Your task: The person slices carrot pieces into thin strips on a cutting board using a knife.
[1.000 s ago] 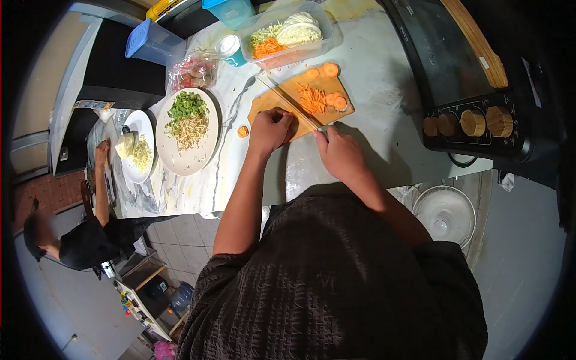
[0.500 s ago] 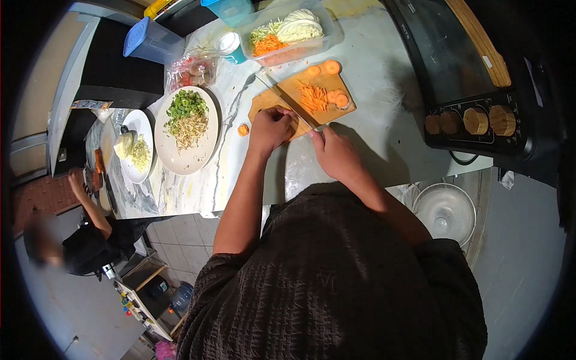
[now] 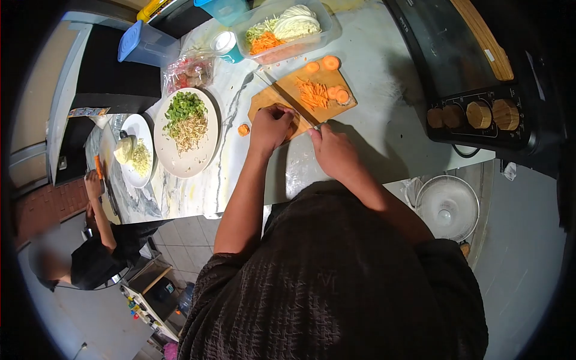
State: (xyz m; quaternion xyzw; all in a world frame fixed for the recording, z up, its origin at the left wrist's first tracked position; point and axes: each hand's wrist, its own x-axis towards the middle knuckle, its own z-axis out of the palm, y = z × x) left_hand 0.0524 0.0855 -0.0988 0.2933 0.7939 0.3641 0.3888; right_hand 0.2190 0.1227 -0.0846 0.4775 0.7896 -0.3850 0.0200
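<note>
My right hand (image 3: 333,150) is closed around the handle of a knife (image 3: 276,90), its long blade slanting away across the wooden cutting board (image 3: 261,103). Close to the blade, my left hand (image 3: 271,127) has its fingers bunched together at the board's near left part; whatever they hold is hidden beneath them. Thin carrot sticks (image 3: 313,95) lie in a heap right of the blade. Beside them are carrot slices (image 3: 342,96), with more carrot rounds (image 3: 330,63) at the board's far edge. A small carrot piece (image 3: 243,129) rests on the counter left of my left hand.
Beyond the board stands a plastic tub (image 3: 288,55) of shredded vegetables. To the left are a plate (image 3: 191,167) with chopped greens and sprouts, and a smaller white plate (image 3: 139,178). An oven (image 3: 474,102) stands right. Another person (image 3: 96,258) works at far left.
My hands and the knife stay in nearly the same place over the board. At far left, the other person's arm has shifted toward the orange-handled tool on the counter.
</note>
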